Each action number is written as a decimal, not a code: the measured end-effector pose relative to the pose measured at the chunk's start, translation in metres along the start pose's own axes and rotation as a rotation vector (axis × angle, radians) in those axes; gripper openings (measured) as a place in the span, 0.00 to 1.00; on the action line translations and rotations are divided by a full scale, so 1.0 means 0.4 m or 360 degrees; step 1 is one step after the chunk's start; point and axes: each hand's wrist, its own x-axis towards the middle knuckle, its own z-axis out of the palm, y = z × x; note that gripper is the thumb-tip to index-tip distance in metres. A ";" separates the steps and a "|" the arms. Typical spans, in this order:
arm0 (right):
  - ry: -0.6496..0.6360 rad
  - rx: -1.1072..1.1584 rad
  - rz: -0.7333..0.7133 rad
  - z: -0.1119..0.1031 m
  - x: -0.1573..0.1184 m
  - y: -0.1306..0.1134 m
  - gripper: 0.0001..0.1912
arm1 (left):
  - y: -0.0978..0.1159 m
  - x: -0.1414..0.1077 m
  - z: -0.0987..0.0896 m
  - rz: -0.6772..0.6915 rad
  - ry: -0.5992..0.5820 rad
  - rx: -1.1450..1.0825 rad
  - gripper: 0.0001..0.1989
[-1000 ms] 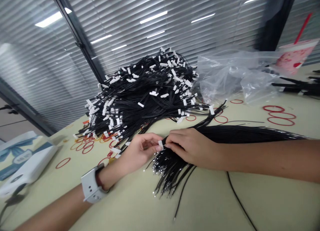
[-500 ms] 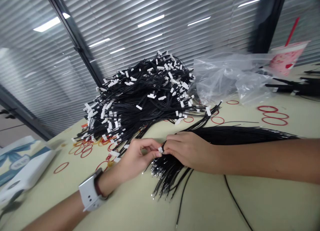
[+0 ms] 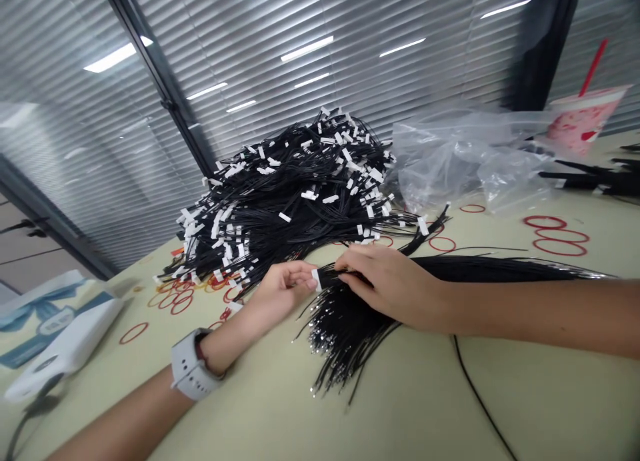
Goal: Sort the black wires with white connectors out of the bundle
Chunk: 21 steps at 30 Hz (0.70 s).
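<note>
My left hand (image 3: 284, 291), with a pale watch strap at the wrist, pinches a small white label (image 3: 316, 280) at the end of some black wires. Just right of it, my right hand (image 3: 387, 281) has its fingers curled over the same black wires. Beneath and beside that hand lies a thick bundle of black wires (image 3: 345, 328), its shiny metal ends fanned out toward the lower left. The bundle's other part stretches right behind my right forearm. Beyond both hands rises a big heap of black wires (image 3: 295, 174) with many white labels.
Red rubber bands (image 3: 560, 241) lie on the table (image 3: 400, 408), with more at the left. Clear plastic bags (image 3: 450, 154) and a pink cup (image 3: 583, 124) with a red straw stand at the back right. A tissue pack (image 3: 55, 324) and a white device (image 3: 63, 354) sit at the left.
My left hand has shifted slightly up with the white label. My right hand has moved slightly up and changed its finger position, and more wire shows between the hands.
</note>
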 end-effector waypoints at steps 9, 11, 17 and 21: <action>-0.0017 0.0056 0.0067 -0.030 0.022 0.005 0.11 | 0.032 -0.028 0.005 0.0084 -0.0066 -0.0088 0.07; -0.0056 0.0118 0.0019 -0.038 0.035 0.012 0.07 | 0.044 -0.040 0.017 0.0175 -0.0021 0.0042 0.11; 0.0143 0.0389 0.0195 -0.078 0.073 0.029 0.10 | 0.069 -0.048 0.069 0.0176 0.0156 0.0639 0.29; 0.0270 0.0395 0.0230 -0.116 0.090 0.030 0.12 | 0.111 -0.002 0.140 0.0425 -0.0045 0.1050 0.33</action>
